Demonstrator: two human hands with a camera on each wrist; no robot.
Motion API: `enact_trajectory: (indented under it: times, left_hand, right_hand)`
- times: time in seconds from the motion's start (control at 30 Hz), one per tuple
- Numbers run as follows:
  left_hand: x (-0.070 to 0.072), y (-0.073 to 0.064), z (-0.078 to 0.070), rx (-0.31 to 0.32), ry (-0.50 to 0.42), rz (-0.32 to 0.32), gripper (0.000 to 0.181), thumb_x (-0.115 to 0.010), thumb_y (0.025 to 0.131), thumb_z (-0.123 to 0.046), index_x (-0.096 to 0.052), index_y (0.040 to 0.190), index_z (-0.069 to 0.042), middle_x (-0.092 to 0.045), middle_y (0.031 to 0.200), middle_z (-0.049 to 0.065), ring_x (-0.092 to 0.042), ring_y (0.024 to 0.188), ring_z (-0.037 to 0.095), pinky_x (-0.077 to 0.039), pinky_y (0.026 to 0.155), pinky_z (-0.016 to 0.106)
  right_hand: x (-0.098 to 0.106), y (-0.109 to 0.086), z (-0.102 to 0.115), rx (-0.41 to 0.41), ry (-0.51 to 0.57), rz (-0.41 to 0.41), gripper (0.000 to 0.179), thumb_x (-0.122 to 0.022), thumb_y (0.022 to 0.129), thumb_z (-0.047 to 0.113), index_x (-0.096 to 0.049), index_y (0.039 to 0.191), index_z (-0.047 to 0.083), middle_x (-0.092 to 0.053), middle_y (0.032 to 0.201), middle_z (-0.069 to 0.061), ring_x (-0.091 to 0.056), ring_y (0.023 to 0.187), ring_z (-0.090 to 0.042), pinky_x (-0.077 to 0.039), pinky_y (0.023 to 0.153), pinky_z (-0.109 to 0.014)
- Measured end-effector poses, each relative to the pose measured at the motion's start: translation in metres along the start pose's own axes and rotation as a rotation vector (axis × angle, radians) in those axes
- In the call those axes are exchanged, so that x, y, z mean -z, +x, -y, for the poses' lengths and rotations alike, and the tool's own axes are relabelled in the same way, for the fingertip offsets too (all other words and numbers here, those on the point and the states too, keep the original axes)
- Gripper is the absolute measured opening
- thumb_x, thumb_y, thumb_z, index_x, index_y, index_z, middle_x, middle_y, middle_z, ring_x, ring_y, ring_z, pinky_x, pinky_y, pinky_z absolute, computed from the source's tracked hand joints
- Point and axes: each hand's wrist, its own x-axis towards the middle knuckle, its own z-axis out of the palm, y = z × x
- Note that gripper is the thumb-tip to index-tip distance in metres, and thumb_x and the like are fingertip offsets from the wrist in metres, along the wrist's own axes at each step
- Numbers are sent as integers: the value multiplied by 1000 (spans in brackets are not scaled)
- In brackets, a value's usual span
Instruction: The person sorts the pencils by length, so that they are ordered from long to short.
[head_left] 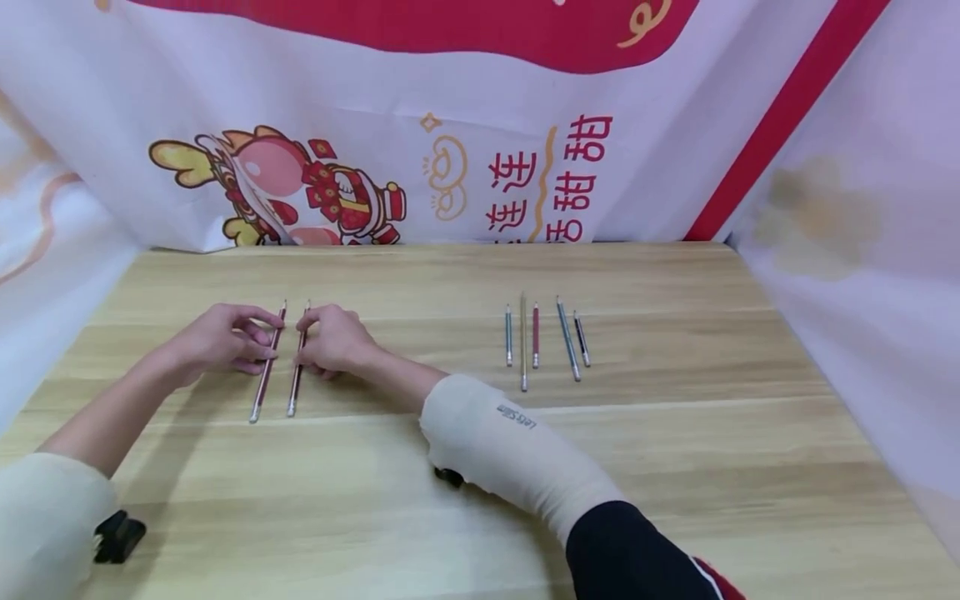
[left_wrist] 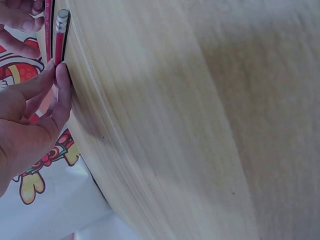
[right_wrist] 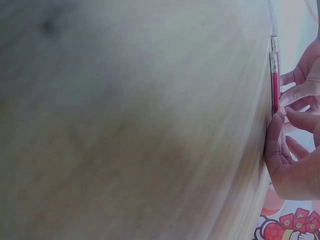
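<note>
Left fingers (head_left: 259, 314) pinch; right fingers (head_left: 310, 318), nearby, pinch too.

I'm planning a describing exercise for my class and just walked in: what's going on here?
A person is handling two pencils at a wooden table. Their left hand pinches one dark red pencil, and their right hand pinches a similar pencil beside it, eraser ends toward the person, a gap between them. Five more pencils lie untouched, further right.
</note>
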Motion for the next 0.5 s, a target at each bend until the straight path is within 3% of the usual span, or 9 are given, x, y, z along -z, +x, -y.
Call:
enact_trajectory:
  times: [0.27,0.5]
  left_hand:
    - [-4,-4,9,-21,-54,2,56,-63,94,13,-39,145,18,-57,99,14,-69,77,13,-68,73,33]
    - [-2,-7,0,-15,-37,-3,59,-66,94,11,-39,146,17,-58,101,14,-69,76,15,-68,72,35]
  right_hand:
    - [12,-14,-4,30,60,36,42,-76,92,6,-68,133,15,-72,74,-11,-59,50,-20,-53,41,-28]
    - [41,-31,-7,123,127,79,44,-74,93,1,-64,136,6,-75,92,-17,-72,74,-35,-66,62,-47]
